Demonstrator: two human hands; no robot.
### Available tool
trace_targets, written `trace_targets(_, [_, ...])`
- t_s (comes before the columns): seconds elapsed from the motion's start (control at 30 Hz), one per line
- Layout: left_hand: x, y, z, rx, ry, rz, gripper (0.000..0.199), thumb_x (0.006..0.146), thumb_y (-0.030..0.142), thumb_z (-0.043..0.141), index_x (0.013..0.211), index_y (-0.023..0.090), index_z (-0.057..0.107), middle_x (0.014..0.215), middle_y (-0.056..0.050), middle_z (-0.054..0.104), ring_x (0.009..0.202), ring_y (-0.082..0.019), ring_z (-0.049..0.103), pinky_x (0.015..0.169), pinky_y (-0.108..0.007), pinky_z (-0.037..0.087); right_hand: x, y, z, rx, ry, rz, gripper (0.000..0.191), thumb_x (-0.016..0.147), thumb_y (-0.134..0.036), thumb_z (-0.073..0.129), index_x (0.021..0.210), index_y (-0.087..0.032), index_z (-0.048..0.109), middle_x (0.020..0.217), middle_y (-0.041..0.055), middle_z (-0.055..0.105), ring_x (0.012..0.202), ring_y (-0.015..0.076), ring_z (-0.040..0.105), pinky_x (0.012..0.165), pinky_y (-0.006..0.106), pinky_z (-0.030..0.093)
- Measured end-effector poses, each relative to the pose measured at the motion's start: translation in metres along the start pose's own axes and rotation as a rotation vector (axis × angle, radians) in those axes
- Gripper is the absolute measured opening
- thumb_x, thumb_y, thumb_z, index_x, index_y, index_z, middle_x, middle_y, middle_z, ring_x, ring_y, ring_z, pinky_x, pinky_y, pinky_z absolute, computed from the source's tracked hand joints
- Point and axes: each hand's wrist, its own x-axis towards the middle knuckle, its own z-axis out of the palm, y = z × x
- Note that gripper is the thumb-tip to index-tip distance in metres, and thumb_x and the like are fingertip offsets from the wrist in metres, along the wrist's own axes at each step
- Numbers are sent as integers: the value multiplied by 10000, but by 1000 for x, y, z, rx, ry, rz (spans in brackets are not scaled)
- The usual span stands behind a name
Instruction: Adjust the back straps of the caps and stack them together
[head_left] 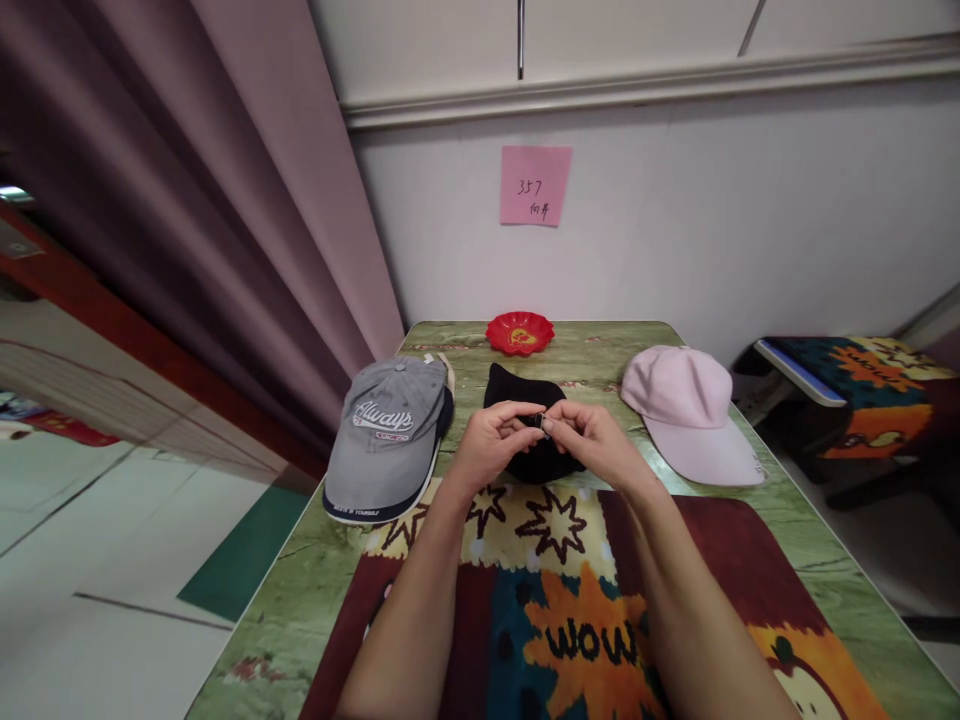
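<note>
At the middle of the table lies a black cap (pixel 525 385), partly hidden behind my hands. Just over its near side, my left hand (pixel 498 440) pinches one end of a small dark strap (pixel 535 421). The fingertips of my right hand (pixel 581 430) close on the strap's other end, where a small shiny metal piece, like a buckle, shows. Whether the strap is joined to the black cap is hidden. To the left rests a grey cap (pixel 397 420) with "Always" lettering, and to the right a pale pink cap (pixel 686 410).
A red scalloped dish (pixel 520 333) stands at the table's far edge. A patterned mat (pixel 555 600) lies under my forearms on the green wood-look table (pixel 262 625). Behind is a wall with a pink note (pixel 535 186); a purple curtain (pixel 300 200) hangs at left.
</note>
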Motion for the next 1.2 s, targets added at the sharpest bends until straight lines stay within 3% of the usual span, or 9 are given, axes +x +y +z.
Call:
trace_targets(0.2, [-2,6,2,155,-38,41,319,778,243,718,1083,152,750,803,-19,660,568,-82,571,543,-200,448,-2,3,-6,-25,-60,-4,255,905,-401,583,817,-175,662,598,-38,540,563,106,451,555,252,312])
trace_targets(0.4, [-3,10,3,327,14,157,264,799,225,711,1051,159,754,839,-22,661,559,-62,518,546,-192,419,2,8,0,2,62,13,234,890,-411,612,871,-180,634,631,-27,596,558,109,501,545,244,355])
trace_targets(0.6, [-3,9,2,284,5,111,229,781,194,708,1003,161,751,827,-9,634,547,-55,506,525,-186,407,1,8,3,84,23,-10,269,908,-442,605,871,-178,646,658,-6,632,558,108,537,543,235,401])
trace_targets(0.7, [-2,9,5,248,27,85,236,783,193,703,1016,170,730,833,-6,638,569,-60,524,545,-188,420,3,9,6,121,67,-23,252,897,-430,630,899,-179,649,671,-4,638,558,108,542,543,234,411])
trace_targets(0.83, [-2,9,9,46,98,17,280,771,252,732,1007,177,602,874,-4,646,610,-80,583,571,-202,474,5,10,9,165,118,-82,218,891,-400,646,953,-192,630,671,-18,626,552,109,536,533,235,411])
trace_targets(1.0, [-3,14,9,-115,45,-28,236,830,360,676,855,163,548,742,-13,630,673,-130,640,623,-246,532,4,6,8,9,137,-162,241,913,-373,619,1079,-207,676,679,-18,635,592,127,568,594,258,446])
trace_targets(1.1, [-4,16,7,-104,41,-31,225,842,361,659,827,149,585,684,-12,631,616,-114,607,580,-222,497,1,0,6,-120,122,-199,249,931,-336,584,1121,-225,699,696,-16,658,608,135,585,631,270,460])
trace_targets(1.2, [-4,16,6,-97,55,-43,224,830,354,676,791,146,600,621,5,618,535,-85,545,526,-196,439,-1,-5,5,-199,88,-251,239,916,-279,584,1111,-231,713,855,14,736,754,163,667,750,292,496])
